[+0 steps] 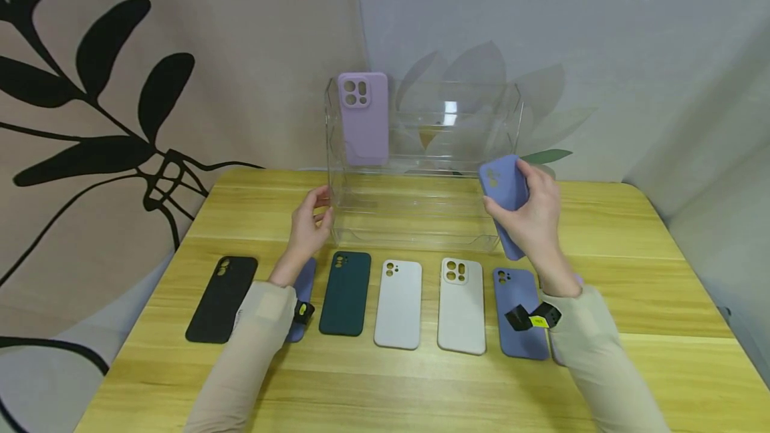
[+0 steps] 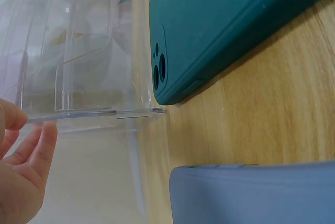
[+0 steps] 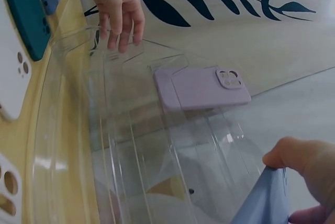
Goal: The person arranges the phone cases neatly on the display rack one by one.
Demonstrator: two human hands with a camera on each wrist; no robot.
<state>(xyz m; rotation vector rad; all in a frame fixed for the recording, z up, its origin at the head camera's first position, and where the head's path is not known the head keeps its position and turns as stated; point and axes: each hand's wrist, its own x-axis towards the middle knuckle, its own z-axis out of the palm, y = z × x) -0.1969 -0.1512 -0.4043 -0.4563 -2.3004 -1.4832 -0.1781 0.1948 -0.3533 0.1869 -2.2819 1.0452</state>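
My right hand (image 1: 537, 209) grips a periwinkle phone case (image 1: 504, 186) by its long edges, thumb on one side and fingers on the other. The case is tilted in front of the right end of a clear tiered display stand (image 1: 415, 240). At the stand's left side, my left hand (image 1: 309, 222) pinches the edge of the clear side panel between thumb and fingers, as the left wrist view shows. A lilac phone case (image 1: 364, 129) leans upright on the stand's upper tier at the left, camera cutout at the top.
In front of the stand lies a row of phone cases: black (image 1: 222, 299), a blue one (image 1: 305, 279) partly under my left wrist, dark green (image 1: 345, 294), white (image 1: 398, 305), cream (image 1: 461, 306) and blue (image 1: 519, 343). Another, mostly hidden, lies by my right sleeve. A leaf-patterned curtain (image 1: 271, 39) hangs behind.
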